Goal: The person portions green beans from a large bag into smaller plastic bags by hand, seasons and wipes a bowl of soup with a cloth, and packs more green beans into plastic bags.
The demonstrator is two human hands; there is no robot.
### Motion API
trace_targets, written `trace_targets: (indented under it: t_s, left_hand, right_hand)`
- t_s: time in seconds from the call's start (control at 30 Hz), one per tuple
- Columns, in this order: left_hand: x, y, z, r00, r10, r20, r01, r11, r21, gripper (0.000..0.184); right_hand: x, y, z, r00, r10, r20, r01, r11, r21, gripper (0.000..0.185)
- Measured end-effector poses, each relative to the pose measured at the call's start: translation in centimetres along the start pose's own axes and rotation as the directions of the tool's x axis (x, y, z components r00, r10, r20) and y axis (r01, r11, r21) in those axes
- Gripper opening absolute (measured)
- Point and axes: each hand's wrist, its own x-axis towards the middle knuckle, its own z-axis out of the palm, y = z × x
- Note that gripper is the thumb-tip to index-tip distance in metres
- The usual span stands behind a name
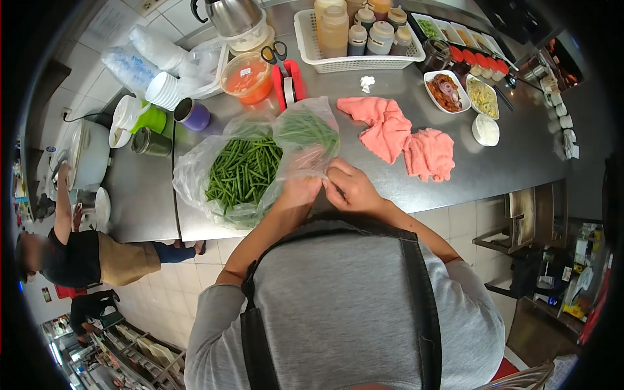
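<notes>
small clear bag is mid-frame, running up and slightly left from the right hand pinching its edge; left hand's nearer, can't tell its grip through the plastic

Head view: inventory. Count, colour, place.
beans: many, green, in bags
large bag: one, clear, left
small bag: one, clear, at hands
cloths: two, pink, right of bags
dispenser: one, red, beyond bags
scissors: one, dark, beside dispenser
tub: one, orange, beside dispenser
cup: one, purple, left
basket: one, white, far edge
bottles: several, mixed, in basket
bowls: three, white, right
jars: several, red lids, right
counter: one, grey, centre
people: two, dark tops, left
left hand: one, bare, on small bag
right hand: one, bare, on small bag
</notes>
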Motion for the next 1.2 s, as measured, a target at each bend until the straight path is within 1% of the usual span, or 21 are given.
trace_targets:
  t_s: [0.13,0.17,0.2,0.23,0.33,0.4,0.47,0.53,0.57,0.6,0.63,0.7,0.73,0.8,0.83,0.9,0.93,1.0,1.07,1.13,1.2]
  left_hand:
    - [1.4,0.0,-1.8,1.000,-0.012,-0.005,0.012,1.000,-0.012,0.015]
    - [1.8,0.2,-0.9,0.991,0.047,-0.128,0.000,0.940,0.342,0.015]
    - [2.2,0.5,0.2,0.965,0.144,-0.220,0.035,0.761,0.648,0.017]
    - [2.6,0.9,1.2,0.964,0.147,-0.221,0.033,0.762,0.647,0.017]
    - [3.0,1.6,3.1,0.950,-0.014,-0.311,0.158,0.883,0.442,0.019]
    - [3.0,1.6,3.2,0.959,0.151,-0.240,0.158,0.418,0.894,0.015]
    - [2.1,2.1,3.7,0.972,0.181,-0.147,0.057,0.426,0.903,0.012]
    - [1.6,2.3,4.1,0.976,0.211,-0.056,-0.041,0.429,0.902,0.010]
    - [1.5,2.4,4.2,0.981,0.083,-0.173,0.030,0.822,0.568,0.010]
    - [1.3,2.4,4.3,0.973,-0.087,-0.212,0.106,0.991,0.081,0.010]
    - [0.7,2.6,4.2,0.973,-0.088,-0.215,0.108,0.991,0.083,0.010]
    - [-0.6,3.3,4.3,0.976,-0.133,0.170,0.142,0.989,-0.042,0.017]
    - [-0.7,3.7,4.8,0.975,-0.139,0.171,0.148,0.988,-0.044,0.017]
    - [-0.9,4.9,7.6,0.950,-0.303,0.068,0.306,0.952,-0.022,0.035]
    - [-0.8,4.6,7.4,0.950,-0.304,0.066,0.306,0.952,-0.025,0.035]
    - [-0.2,3.7,7.0,0.971,-0.229,-0.061,0.232,0.866,0.442,0.047]
    - [-0.2,2.9,7.0,0.972,-0.226,-0.062,0.230,0.867,0.442,0.047]
    - [-0.5,1.4,6.8,0.994,0.098,-0.049,-0.030,0.672,0.740,0.043]
    - [0.2,0.4,2.6,0.993,0.112,-0.041,-0.034,0.599,0.800,0.038]
    - [1.4,-1.7,-2.7,0.992,0.120,-0.035,-0.033,0.523,0.852,0.033]
    - [3.0,-3.6,-6.7,0.994,-0.037,-0.106,0.110,0.530,0.841,0.028]
  right_hand:
    - [-0.2,-0.4,-0.1,0.991,-0.048,0.124,0.054,0.998,-0.043,0.011]
    - [-0.3,-0.2,0.0,0.990,-0.052,0.128,0.058,0.998,-0.041,0.011]
    - [-0.6,0.3,0.3,0.961,-0.131,0.242,0.133,0.991,0.008,0.012]
    - [-0.7,0.5,0.4,0.914,-0.209,0.349,0.199,0.978,0.063,0.012]
    - [0.2,-1.2,0.0,0.892,-0.218,0.396,0.182,0.975,0.126,0.013]
    - [0.2,-1.0,-0.2,0.875,-0.224,0.430,0.190,0.974,0.121,0.013]
    - [0.3,-0.7,-0.8,0.855,-0.230,0.464,0.200,0.973,0.115,0.012]
    - [0.2,-0.6,-1.9,0.986,-0.152,0.067,0.152,0.988,0.007,0.013]
    - [0.4,-0.2,-2.6,0.991,0.005,-0.135,0.000,0.999,0.036,0.014]
    - [0.7,0.5,-3.2,0.931,0.169,-0.324,-0.145,0.985,0.097,0.018]
    - [1.2,1.4,-3.5,0.930,0.172,-0.325,-0.147,0.984,0.101,0.018]
    - [1.6,3.3,-4.0,0.799,0.521,-0.301,-0.451,0.850,0.274,0.022]
    - [1.4,3.6,-4.2,0.796,0.524,-0.305,-0.454,0.848,0.272,0.022]
    - [0.9,4.0,-4.5,0.733,0.671,0.112,-0.662,0.666,0.344,0.024]
    - [0.4,4.3,-4.1,0.731,0.673,0.114,-0.664,0.664,0.343,0.024]
    - [-0.3,4.5,-2.9,0.799,0.599,0.062,-0.585,0.749,0.311,0.021]
    - [-0.5,4.5,-2.7,0.800,0.597,0.065,-0.585,0.749,0.311,0.021]
    - [-1.1,3.8,-2.1,0.820,0.572,0.026,-0.572,0.820,0.007,0.016]
    - [-2.2,3.0,-1.4,0.857,0.516,0.021,-0.514,0.856,-0.050,0.012]
    - [-3.9,3.2,0.2,0.817,0.547,0.183,-0.564,0.824,0.056,0.016]
    - [-4.9,3.8,0.9,0.751,0.605,0.263,-0.641,0.764,0.071,0.018]
